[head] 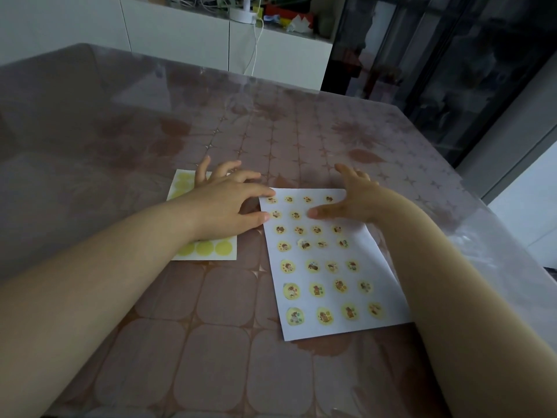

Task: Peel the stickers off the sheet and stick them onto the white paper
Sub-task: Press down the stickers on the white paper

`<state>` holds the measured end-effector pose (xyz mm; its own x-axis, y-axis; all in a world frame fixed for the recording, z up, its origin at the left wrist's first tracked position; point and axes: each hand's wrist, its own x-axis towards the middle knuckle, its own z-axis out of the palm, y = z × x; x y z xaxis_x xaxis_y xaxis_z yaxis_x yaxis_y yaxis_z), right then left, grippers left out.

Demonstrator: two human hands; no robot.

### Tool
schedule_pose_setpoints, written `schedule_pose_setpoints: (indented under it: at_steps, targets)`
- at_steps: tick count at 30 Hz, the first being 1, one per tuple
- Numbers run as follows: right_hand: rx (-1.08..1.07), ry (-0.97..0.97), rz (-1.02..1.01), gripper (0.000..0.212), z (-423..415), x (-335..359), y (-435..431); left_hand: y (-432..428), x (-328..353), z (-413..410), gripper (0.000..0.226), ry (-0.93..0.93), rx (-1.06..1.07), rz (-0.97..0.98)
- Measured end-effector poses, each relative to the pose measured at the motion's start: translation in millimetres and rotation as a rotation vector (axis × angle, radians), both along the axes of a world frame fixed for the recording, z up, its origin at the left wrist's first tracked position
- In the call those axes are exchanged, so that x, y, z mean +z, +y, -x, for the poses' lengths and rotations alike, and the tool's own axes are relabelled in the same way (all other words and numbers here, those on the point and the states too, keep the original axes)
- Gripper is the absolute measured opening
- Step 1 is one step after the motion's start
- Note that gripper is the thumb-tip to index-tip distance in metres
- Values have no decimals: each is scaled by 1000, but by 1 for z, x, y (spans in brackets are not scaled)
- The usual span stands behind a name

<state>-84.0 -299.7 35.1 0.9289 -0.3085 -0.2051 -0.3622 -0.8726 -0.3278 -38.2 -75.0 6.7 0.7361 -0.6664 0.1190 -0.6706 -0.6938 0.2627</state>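
Note:
A white paper (376, 260) lies on the table at right of centre, covered with several rows of small round yellow picture stickers (313, 265). The sticker sheet (208, 250) lies to its left, showing pale yellow empty circles; my left forearm covers much of it. My left hand (223, 206) hovers over the sheet with fingers spread, its fingertips reaching the paper's top left corner. My right hand (349, 203) lies flat on the paper's upper part, thumb stretched left beside a sticker in the second row. Neither hand visibly holds anything.
The table (180, 342) wears a brown patterned cloth under a clear glossy cover. Its far edge and right edge are in view. White cabinets (180, 34) with a small fan (244, 10) and clutter stand behind; a dark glass door is at right.

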Motion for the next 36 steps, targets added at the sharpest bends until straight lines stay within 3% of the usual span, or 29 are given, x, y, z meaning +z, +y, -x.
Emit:
schedule_pose_setpoints:
  at_steps: [5,15,25,31,36]
  targets:
    - [-63,-46,-158,102,2,6,-17,1,0,0,45,-2,3,-5]
    - [-67,22,-14,110,4,4,-22,0,0,0,44,-2,-2,-9]
    - [-104,-142,-277,97,9,18,-12,0,1,1,45,-12,0,-20]
    - [53,-100,-126,99,10,15,17,-1,1,1,45,-13,1,-26]
    - [196,0,-11,114,7,0,47,-1,1,0,44,-16,5,-30]
